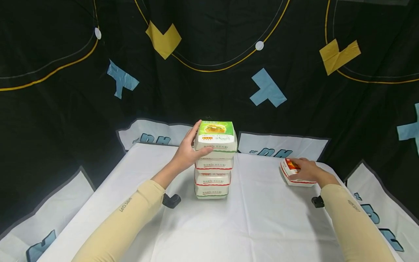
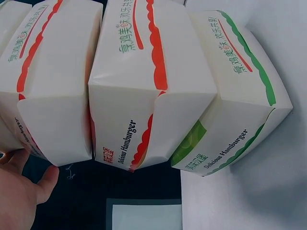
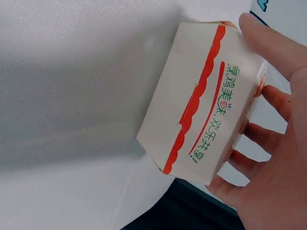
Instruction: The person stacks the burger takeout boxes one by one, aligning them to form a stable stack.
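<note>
Several white hamburger boxes with red or green trim stand in a stack [image 1: 213,179] near the table's middle. On top is a green-lidded hamburger box [image 1: 216,140] with a burger picture. My left hand [image 1: 188,153] holds it from the left, thumb across its front and fingers along its left side. In the left wrist view, lower boxes [image 2: 151,91] fill most of the frame. At the right, my right hand [image 1: 306,170] grips a red-trimmed hamburger box [image 1: 296,178] from above. The right wrist view shows the thumb over one end of this box [image 3: 201,100] and the fingers along its top.
A white cloth covers the table [image 1: 262,218]. Behind it hangs a black curtain [image 1: 209,91] with blue and yellow tape pieces. White printed panels [image 1: 281,145] hang around the table's edges. A small black device [image 1: 171,201] sits by the left sleeve, another [image 1: 317,202] by the right.
</note>
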`<state>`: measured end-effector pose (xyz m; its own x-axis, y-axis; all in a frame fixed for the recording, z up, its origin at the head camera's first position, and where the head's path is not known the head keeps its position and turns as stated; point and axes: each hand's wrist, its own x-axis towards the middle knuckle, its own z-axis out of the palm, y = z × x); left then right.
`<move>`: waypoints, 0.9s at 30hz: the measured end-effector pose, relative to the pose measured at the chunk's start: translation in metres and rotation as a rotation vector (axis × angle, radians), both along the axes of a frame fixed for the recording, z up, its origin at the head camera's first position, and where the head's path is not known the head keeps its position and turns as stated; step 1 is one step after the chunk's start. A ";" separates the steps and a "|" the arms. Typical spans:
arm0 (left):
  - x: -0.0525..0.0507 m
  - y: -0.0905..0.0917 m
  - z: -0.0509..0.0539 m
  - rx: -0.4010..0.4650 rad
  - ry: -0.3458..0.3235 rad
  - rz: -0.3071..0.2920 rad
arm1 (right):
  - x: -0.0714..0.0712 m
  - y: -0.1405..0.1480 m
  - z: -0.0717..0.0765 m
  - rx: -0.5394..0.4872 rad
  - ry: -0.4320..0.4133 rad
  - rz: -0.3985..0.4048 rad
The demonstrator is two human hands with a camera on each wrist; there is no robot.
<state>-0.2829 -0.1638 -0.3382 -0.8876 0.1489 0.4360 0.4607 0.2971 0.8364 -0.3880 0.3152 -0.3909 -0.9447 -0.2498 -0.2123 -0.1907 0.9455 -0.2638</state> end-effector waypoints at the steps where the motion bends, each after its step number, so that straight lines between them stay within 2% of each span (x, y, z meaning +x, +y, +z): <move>1: 0.000 0.000 0.000 -0.001 0.001 0.000 | 0.001 -0.001 0.001 0.000 0.002 0.007; 12: -0.002 -0.002 0.002 0.000 0.007 0.001 | 0.006 -0.010 0.007 0.016 0.000 0.055; 23: -0.002 -0.001 0.001 0.003 -0.005 -0.004 | 0.007 -0.008 -0.002 0.052 0.031 0.061; 27: -0.002 0.000 0.000 -0.003 -0.007 -0.008 | 0.007 -0.009 -0.005 0.035 0.012 0.041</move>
